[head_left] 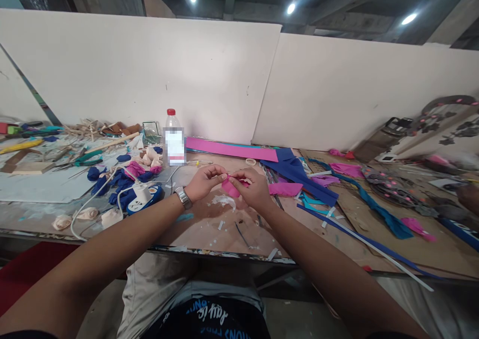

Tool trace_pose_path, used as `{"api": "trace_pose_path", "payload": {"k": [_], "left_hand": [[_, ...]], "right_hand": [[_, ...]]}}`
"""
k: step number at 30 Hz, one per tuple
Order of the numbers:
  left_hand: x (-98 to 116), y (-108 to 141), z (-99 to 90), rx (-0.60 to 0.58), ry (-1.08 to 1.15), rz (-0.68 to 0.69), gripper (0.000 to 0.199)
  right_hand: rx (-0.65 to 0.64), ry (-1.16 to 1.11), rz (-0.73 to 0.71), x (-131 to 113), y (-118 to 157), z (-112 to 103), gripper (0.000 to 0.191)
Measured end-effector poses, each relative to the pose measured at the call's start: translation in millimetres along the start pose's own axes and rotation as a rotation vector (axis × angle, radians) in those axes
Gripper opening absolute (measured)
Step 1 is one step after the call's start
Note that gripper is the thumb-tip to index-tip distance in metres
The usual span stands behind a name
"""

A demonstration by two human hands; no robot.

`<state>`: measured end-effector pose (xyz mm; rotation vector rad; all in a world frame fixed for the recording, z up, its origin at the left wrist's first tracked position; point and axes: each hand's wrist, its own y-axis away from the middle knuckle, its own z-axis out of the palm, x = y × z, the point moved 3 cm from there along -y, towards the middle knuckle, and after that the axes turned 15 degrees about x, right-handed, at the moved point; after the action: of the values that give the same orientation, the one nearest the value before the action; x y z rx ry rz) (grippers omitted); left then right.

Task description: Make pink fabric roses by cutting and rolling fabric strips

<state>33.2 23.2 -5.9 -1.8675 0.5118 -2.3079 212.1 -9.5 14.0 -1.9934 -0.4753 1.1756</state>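
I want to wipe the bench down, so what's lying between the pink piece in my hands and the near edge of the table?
In the head view, a white smear, white scraps and a thin dark strip.

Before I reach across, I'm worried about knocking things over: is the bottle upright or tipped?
Upright: the bottle stands with its red cap at the top, in front of the white board.

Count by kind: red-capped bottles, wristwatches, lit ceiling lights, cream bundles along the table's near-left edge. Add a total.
Red-capped bottle: 1
Wristwatch: 1
Lit ceiling lights: 3
Cream bundles, near-left edge: 3
Total: 8
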Motion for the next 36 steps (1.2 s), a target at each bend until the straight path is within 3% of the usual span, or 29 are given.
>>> {"api": "trace_pose_path", "payload": {"k": [19,36], "left_hand": [[2.4,1.3,-0.5,0.037,-0.032,0.021,0.03],[2.5,-1.5,-2.0,-0.055,-0.159,0.06,0.037]], "right_hand": [[-0.02,0.003,-0.038,-0.5,-0.5,-0.7,0.012],[0.029,0.009,-0.016,-2.1,-1.0,-2.9,0.024]]}}
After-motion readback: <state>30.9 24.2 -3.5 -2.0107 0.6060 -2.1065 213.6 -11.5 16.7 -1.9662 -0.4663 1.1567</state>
